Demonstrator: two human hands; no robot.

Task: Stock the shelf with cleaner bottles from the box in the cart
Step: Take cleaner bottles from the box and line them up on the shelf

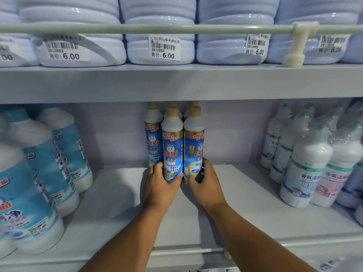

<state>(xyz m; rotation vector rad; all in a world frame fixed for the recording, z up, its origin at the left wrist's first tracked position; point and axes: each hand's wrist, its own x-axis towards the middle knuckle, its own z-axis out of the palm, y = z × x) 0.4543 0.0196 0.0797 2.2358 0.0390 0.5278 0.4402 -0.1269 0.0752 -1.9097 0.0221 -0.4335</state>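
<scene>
Several tall white cleaner bottles with blue labels and gold caps stand upright in a cluster at the back of the white shelf (117, 203). My left hand (160, 185) grips the base of the front left cleaner bottle (172, 146). My right hand (204, 183) grips the base of the front right cleaner bottle (194, 148). Both bottles stand on the shelf, side by side and touching. More bottles (152, 134) of the same kind stand behind them. The box and the cart are out of view.
Large white bottles with light blue labels (45, 173) fill the shelf's left side. Plastic-wrapped white bottles (306, 169) stand on the right. Above, big pale jugs (161, 50) with price tags sit behind a rail (176, 28). Bare shelf lies on both sides of my arms.
</scene>
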